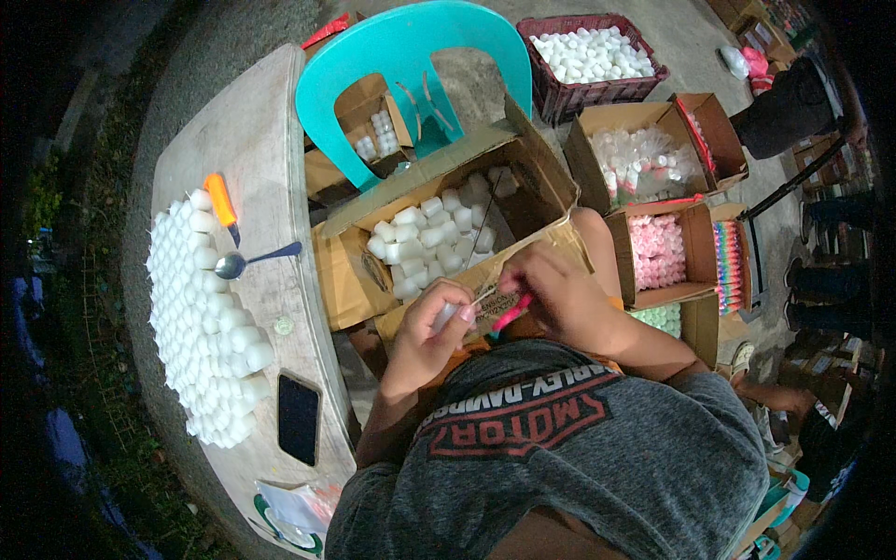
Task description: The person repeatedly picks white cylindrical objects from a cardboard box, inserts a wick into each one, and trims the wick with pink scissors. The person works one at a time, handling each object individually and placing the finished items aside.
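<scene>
My left hand (427,334) is closed around a small white candle (446,318), partly hidden by its fingers. A thin pale wick (484,296) stretches from the candle toward my right hand (558,297), whose fingers are pinched together at its far end. Below the right fingers shows a bright pink strip (510,315); whether the hand holds it I cannot tell. Just beyond both hands stands an open cardboard box (357,297) with many loose white candles (431,233) inside.
On the table (266,140) at left are rows of white candles (191,317), an orange-handled cutter (221,199), a spoon (257,260) and a phone (299,419). Beyond the box are a teal chair (411,28) and a filled crate (597,96). Boxes of coloured candles (657,252) stand right.
</scene>
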Demonstrator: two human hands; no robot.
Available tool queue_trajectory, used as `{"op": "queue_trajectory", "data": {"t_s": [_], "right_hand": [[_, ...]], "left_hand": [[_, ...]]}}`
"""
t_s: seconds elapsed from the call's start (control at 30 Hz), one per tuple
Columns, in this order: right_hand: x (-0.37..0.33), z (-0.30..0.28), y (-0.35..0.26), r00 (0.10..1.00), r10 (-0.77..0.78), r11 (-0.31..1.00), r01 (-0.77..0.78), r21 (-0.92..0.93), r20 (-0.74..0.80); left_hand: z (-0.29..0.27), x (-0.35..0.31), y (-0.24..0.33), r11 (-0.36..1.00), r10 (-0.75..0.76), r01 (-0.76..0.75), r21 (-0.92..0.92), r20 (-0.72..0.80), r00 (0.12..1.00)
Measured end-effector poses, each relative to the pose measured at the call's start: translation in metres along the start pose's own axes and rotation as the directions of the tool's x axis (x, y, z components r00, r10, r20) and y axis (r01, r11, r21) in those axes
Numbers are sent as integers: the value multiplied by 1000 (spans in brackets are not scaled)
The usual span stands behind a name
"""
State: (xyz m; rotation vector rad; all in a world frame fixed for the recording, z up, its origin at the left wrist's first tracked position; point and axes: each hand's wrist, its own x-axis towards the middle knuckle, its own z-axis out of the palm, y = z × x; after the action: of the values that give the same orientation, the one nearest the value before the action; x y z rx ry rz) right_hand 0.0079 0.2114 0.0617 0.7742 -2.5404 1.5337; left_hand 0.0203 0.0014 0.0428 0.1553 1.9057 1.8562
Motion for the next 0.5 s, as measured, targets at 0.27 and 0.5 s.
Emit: {"op": "queue_trajectory", "data": {"t_s": [0.27, 0.5], "right_hand": [[-1, 3, -2, 969, -246, 938, 245, -246, 30], [0, 11, 10, 998, 36, 961, -22, 276, -47]], "left_hand": [[27, 12, -4, 863, 462, -380, 332, -220, 859], [16, 17, 13, 838, 452, -382, 391, -104, 886]]}}
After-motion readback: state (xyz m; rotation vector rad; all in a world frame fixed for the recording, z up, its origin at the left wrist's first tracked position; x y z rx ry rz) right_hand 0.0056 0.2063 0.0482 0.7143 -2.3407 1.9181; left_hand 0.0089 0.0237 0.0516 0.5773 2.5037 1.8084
